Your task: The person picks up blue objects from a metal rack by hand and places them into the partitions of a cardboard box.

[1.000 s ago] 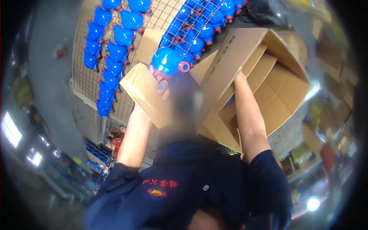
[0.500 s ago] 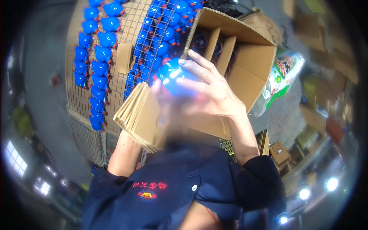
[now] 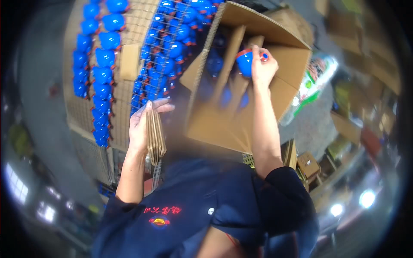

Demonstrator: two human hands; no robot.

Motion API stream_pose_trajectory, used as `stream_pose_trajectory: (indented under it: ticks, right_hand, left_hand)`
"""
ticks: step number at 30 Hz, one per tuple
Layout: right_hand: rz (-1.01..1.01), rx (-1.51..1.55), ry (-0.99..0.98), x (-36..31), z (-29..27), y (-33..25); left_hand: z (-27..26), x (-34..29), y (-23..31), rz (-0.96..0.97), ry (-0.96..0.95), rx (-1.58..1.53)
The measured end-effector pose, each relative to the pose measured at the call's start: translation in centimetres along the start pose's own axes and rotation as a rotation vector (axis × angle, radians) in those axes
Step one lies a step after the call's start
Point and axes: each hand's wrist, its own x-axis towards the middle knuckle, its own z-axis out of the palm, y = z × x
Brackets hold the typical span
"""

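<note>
At the mouth of the open carton (image 3: 288, 64) I have the right hand (image 3: 265, 70), its fingers closed around a rounded blue piece (image 3: 244, 64) with a red rim, beside the cardboard dividers (image 3: 229, 64); how deep it sits I can't tell. Left of the carton, my left hand (image 3: 138, 129) grips a cardboard stack (image 3: 155, 137), some fingers extended toward the carton. Farther left of it, I see rows of blue items (image 3: 102, 75) on wire mesh (image 3: 142, 19)
</note>
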Motion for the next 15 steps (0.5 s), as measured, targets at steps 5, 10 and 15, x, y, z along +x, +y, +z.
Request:
stream_pose_trajectory:
  ticks: [5,10,15]
  right_hand:
    - [0.042,-0.466,-0.333,3.8,6.8,9.3]
    - [0.0,-0.609,-0.284,5.5,10.4,23.9]
    - [0.083,-0.479,-0.224,2.3,12.9,14.7]
  left_hand:
    - [-12.3,5.3,-0.5,0.148,0.208,0.481]
    - [-19.5,14.8,1.8,0.338,0.647,1.141]
    - [-24.1,19.9,2.0,0.042,0.88,1.308]
